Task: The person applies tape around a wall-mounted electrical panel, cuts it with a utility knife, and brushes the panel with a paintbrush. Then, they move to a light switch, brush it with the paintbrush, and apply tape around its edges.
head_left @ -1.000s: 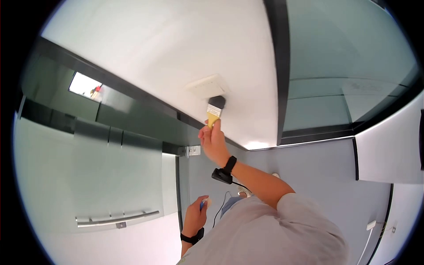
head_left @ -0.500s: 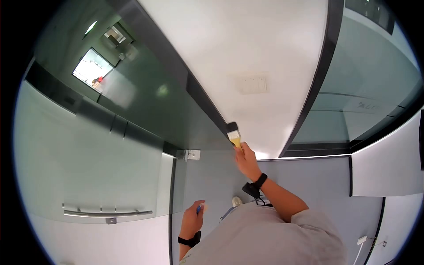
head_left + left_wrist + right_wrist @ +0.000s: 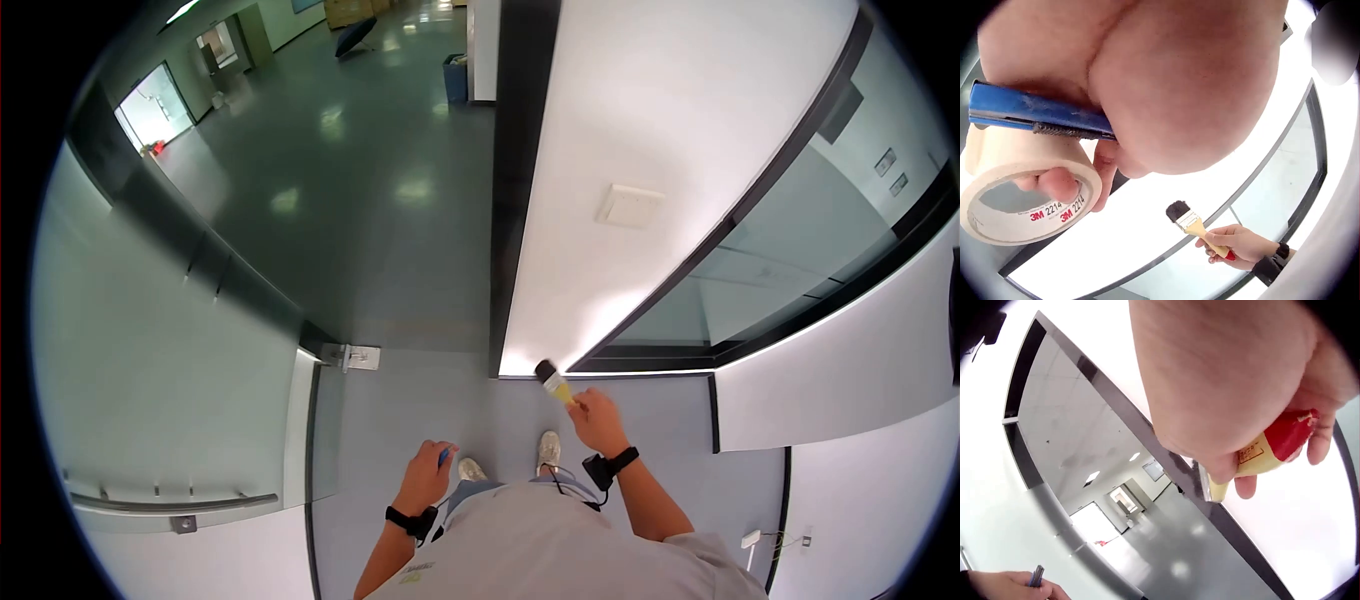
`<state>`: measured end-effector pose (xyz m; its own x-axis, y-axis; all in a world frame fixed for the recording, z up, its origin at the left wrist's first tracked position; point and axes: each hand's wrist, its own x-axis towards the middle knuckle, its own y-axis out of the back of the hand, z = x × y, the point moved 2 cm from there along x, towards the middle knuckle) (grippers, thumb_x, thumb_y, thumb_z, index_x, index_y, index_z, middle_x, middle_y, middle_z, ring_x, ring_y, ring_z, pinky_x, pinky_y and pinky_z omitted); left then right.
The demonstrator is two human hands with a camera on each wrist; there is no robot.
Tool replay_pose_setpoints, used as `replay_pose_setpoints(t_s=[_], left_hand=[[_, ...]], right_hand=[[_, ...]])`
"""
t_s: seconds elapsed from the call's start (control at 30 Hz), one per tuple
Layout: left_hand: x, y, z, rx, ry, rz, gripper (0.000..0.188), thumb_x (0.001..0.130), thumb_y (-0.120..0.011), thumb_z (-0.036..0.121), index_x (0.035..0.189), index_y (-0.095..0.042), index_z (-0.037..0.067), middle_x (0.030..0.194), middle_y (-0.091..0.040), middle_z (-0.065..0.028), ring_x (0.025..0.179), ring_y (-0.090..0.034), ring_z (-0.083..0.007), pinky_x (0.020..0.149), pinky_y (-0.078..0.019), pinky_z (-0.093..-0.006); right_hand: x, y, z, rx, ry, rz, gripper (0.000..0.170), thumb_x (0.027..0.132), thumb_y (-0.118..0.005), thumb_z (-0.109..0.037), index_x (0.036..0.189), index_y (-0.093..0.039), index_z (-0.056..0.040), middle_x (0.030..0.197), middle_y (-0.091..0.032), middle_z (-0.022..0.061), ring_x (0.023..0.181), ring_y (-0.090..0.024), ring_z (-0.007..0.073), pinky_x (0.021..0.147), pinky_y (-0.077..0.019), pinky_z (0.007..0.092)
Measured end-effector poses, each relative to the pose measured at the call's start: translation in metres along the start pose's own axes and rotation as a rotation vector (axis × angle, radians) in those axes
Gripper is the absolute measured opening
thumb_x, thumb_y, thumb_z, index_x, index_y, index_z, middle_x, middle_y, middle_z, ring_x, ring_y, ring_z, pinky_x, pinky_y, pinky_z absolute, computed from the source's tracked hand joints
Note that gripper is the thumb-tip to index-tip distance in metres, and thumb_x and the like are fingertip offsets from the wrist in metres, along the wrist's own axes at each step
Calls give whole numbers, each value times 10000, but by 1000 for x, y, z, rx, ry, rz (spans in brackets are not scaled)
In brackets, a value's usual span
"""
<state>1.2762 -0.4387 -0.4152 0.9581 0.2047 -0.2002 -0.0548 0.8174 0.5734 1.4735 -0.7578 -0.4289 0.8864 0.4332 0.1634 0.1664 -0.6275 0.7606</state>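
Note:
My right hand (image 3: 600,425) grips a paintbrush (image 3: 1194,226) by its pale yellow, red-tipped handle. Its black bristles point up and forward, near the lower end of the white wall panel (image 3: 600,110) in the head view. My left hand (image 3: 425,478) is low in front of the body. In the left wrist view it holds a blue utility knife (image 3: 1029,107) in the palm, and fingers pass through a roll of cream masking tape (image 3: 1029,150) marked 3M 2214. A light switch plate (image 3: 632,207) sits on the panel above the brush.
A dark frame post (image 3: 518,170) edges the panel, beside a doorway onto a shiny floor (image 3: 400,250). On the left stands a frosted glass door (image 3: 170,350) with a metal bar handle (image 3: 180,503). Framed glass (image 3: 660,318) lies right of the panel.
The brush has moved off the switch plate, down the panel and towards the body. The head view has shifted, showing more of the floor through the doorway. Both hands keep their holds.

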Motion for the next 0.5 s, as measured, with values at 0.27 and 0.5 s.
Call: replay_pose_setpoints(t_s=[0.27, 0.5], left_hand=[[17, 6, -27, 46, -38, -5, 262, 1122, -600, 248, 1278, -723, 78, 1114, -683, -225, 996, -695, -480, 866, -560, -531], [-3, 15, -50, -208, 87, 119, 278, 1137, -566, 200, 1316, -701, 35, 1033, -752, -226, 902, -711, -391, 858, -562, -448]], right_hand=[[-4, 0, -46, 42, -150, -139, 267, 1055, -646, -96, 1304, -552, -81, 768, -734, 171, 693, -718, 446, 623, -530, 527], [52, 20, -95, 156, 181, -7, 159, 1012, -582, 48, 1139, -628, -36, 875, -669, 181, 778, -674, 380, 718, -537, 436]])
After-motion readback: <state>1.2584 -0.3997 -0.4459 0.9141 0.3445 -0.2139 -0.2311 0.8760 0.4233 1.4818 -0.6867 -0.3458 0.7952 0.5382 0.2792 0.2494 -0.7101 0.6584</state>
